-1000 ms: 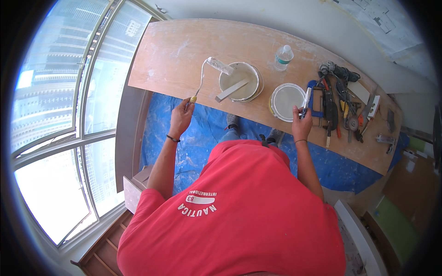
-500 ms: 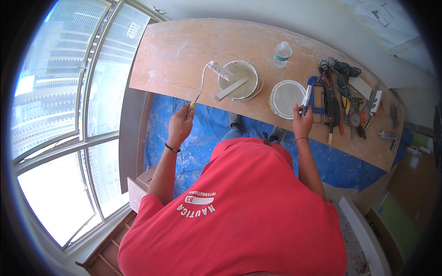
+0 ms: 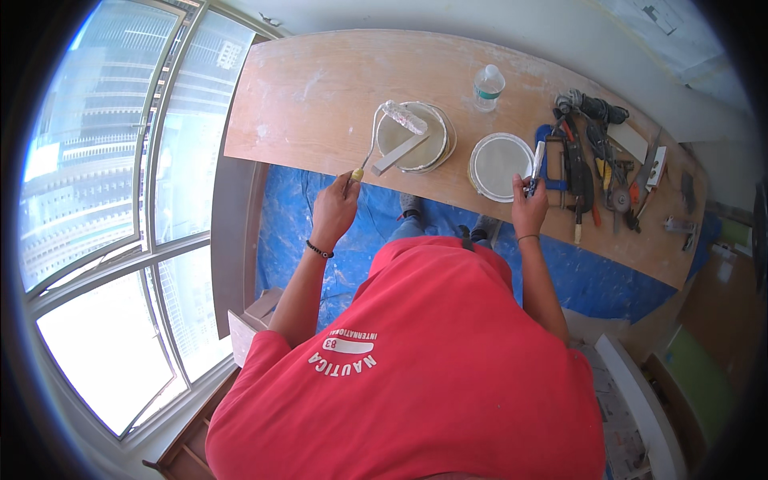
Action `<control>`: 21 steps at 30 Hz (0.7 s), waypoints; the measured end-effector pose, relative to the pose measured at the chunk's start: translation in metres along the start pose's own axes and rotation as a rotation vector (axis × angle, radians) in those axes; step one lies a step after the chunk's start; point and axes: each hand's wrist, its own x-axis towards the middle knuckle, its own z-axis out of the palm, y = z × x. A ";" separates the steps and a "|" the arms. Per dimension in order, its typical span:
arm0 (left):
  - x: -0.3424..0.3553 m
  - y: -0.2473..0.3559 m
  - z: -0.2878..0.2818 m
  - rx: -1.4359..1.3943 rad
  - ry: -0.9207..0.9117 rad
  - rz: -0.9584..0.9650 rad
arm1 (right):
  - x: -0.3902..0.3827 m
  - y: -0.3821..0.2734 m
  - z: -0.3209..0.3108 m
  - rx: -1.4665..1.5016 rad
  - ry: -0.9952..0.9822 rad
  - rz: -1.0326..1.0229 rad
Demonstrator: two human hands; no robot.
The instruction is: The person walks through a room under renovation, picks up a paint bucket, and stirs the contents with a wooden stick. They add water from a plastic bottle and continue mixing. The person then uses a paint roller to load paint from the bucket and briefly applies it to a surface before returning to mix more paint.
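Note:
My left hand (image 3: 334, 214) is closed around the yellow handle of a small paint roller (image 3: 404, 117). The roller's whitened sleeve hangs over the open bucket (image 3: 445, 158), which holds pale paint. A flat stick (image 3: 400, 154) rests across that bucket, one end over its near rim. In my right hand (image 3: 529, 211) is a slim tool (image 3: 539, 158) with a long whitish end and a dark handle; its exact kind is unclear. Just left of that hand sits a round white tub or lid (image 3: 475, 178) with a pale grey middle.
The wooden table (image 3: 320, 104) also carries a plastic bottle (image 3: 489, 86) and, at right, a pile of tools with an angle grinder (image 3: 592, 108), a blue clamp (image 3: 544, 172) and cables. Blue sheeting (image 3: 288, 212) covers the floor. Windows (image 3: 104, 144) stand at left.
My left hand has moved right and slightly forward, bringing the roller from the bucket's left edge to over its opening. My right hand keeps its hold on the slim tool.

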 end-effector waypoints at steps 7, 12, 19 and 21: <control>0.008 -0.005 0.000 0.055 0.018 -0.055 | 0.001 -0.001 0.003 -0.015 -0.050 0.047; 0.013 -0.010 -0.007 0.058 0.043 -0.074 | 0.004 -0.001 0.002 -0.012 -0.030 0.046; 0.018 -0.007 -0.031 0.052 0.087 -0.120 | 0.007 0.004 0.003 -0.033 -0.042 0.054; 0.018 -0.008 -0.033 0.059 0.104 -0.089 | 0.006 0.003 0.005 -0.029 -0.031 0.040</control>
